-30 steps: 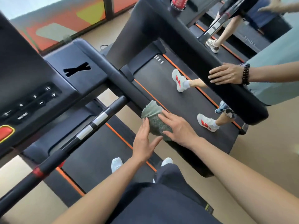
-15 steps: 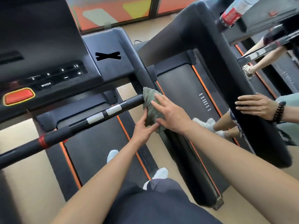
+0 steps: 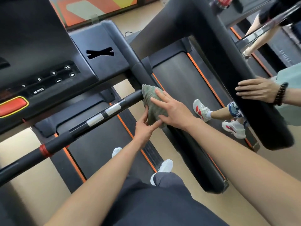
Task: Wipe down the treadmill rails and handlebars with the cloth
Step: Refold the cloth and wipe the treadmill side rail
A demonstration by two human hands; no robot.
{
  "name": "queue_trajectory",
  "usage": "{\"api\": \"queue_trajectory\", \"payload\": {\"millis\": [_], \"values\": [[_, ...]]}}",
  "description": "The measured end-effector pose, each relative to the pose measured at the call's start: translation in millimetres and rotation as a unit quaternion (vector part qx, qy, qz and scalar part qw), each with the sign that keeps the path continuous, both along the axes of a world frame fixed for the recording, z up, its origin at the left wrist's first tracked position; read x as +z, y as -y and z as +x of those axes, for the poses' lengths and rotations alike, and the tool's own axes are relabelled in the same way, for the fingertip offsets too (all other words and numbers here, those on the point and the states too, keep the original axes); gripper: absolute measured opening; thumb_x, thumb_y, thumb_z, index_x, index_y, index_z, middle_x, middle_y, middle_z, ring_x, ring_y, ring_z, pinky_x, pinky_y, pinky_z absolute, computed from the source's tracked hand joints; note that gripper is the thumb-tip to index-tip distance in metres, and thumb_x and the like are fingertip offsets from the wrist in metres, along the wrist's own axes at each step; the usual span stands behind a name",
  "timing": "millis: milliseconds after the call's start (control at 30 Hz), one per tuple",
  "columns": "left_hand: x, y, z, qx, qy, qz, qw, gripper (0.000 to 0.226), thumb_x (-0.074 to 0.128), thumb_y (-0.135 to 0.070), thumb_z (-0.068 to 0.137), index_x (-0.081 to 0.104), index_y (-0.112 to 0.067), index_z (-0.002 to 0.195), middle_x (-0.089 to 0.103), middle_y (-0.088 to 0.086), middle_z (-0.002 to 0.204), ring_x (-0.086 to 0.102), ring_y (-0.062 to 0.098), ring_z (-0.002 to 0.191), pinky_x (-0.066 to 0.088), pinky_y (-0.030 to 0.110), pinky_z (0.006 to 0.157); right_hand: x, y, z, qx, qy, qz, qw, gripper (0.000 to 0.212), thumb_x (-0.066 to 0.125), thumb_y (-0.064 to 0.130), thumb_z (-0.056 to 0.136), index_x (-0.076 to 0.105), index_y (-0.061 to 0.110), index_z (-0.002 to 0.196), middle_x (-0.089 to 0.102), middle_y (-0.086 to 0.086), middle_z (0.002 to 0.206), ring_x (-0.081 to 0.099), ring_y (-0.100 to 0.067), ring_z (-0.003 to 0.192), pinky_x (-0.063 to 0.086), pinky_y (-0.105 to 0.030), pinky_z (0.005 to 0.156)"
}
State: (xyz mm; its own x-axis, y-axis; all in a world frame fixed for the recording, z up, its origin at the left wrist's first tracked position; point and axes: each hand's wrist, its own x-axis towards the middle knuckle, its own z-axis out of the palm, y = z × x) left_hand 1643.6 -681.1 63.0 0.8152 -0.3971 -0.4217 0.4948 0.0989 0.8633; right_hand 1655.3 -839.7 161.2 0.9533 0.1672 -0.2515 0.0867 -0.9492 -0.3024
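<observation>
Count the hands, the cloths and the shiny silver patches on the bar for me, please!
Hands: 3 (left hand, right hand, another person's hand)
Cloths: 1 (green cloth)
Silver patches on the handlebar: 2
Total: 6

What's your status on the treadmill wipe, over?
Right grip flat on green cloth over side rail. Left grip touching cloth's lower edge. Nothing blocking rail.
</observation>
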Motion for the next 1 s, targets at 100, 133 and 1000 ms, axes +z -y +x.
{"api": "queue_trajectory", "payload": {"millis": [100,133,1000], "values": [[-5,-1,-6,-0.002,-0.055,-0.029,0.998,0.072,0.074,-0.024,0.087,0.043,-0.038,0.151,0.063,-0.01,0.139,0.06,0.008,0.119,0.049,0.03,0.099,-4,4,-18,-0.025,0.008,0.022,0.999,0.075,0.071,0.018,0.086,0.039,0.033,0.153,0.015,0.012,0.167,0.017,-0.014,0.153,0.051,-0.046,0.1],[-7,-1,-8,-0.003,-0.071,-0.035,0.997,0.066,0.071,-0.021,0.09,0.045,-0.04,0.148,0.064,-0.01,0.137,0.061,0.012,0.122,0.05,0.032,0.1,-5,4,-23,-0.033,0.01,0.023,0.999,0.075,0.071,0.017,0.085,0.04,0.033,0.152,0.016,0.012,0.166,0.017,-0.014,0.153,0.051,-0.046,0.1],[-15,73,-235,0.056,-0.064,-0.041,0.996,0.044,0.068,-0.018,0.093,0.05,-0.023,0.133,0.06,0.006,0.14,0.056,0.027,0.131,0.05,0.04,0.104,-29,80,-274,-0.07,0.059,0.056,0.994,0.075,0.077,0.022,0.085,0.044,0.026,0.151,0.03,0.004,0.162,0.036,-0.021,0.147,0.039,-0.04,0.115]]}}
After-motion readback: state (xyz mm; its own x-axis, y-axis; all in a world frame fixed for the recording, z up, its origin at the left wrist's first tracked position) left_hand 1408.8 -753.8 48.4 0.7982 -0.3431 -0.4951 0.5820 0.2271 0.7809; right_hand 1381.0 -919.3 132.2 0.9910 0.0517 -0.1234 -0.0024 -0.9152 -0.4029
